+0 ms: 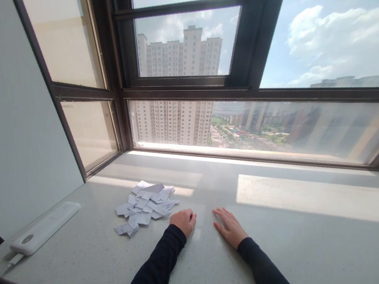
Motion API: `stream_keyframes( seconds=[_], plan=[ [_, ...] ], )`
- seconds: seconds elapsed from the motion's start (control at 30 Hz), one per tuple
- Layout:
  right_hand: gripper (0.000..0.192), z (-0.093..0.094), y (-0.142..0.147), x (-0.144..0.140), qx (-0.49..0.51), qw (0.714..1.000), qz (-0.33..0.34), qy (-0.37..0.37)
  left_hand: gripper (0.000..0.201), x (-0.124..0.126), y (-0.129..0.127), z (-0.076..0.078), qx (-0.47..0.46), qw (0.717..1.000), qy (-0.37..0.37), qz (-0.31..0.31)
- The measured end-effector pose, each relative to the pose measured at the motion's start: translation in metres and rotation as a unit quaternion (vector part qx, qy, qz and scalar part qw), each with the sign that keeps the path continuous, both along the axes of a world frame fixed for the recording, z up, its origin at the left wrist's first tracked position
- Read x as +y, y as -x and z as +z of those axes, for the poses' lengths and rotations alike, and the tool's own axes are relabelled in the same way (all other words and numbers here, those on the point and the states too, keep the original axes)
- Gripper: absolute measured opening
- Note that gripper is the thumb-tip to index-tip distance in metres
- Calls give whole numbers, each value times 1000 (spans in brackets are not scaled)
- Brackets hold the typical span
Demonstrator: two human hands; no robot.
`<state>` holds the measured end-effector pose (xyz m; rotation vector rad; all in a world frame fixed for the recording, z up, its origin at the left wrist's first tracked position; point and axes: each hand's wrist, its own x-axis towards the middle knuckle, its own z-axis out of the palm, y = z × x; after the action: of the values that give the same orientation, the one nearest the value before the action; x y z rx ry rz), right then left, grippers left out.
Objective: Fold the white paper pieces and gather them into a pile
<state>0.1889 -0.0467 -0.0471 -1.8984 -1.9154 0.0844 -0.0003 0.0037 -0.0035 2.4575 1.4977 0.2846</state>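
My left hand (183, 221) rests on the pale speckled windowsill (203, 271), its fingers curled in and closed, with nothing showing in it. Just to its left lies a loose heap of folded white paper pieces (145, 205), several overlapping one another. The hand is close to the heap's right edge; whether they touch I cannot tell. My right hand (231, 228) lies palm down on the sill further right, fingers stretched out and holding nothing. A gap of bare sill separates the two hands.
At the left a long white power strip (46, 227) lies on the sill, a white cable (3, 274) running from its near end over the front edge. Dark window frames (184, 90) and glass border the far side. A pale wall panel (13, 111) stands left.
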Motion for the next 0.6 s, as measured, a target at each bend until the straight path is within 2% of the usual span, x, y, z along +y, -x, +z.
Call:
stream_keyframes(
  seconds=[0.6],
  plan=[
    [45, 2, 0, 0, 0, 1000, 5, 9, 31, 1, 0, -3, -4, 1000, -5, -4]
  ],
)
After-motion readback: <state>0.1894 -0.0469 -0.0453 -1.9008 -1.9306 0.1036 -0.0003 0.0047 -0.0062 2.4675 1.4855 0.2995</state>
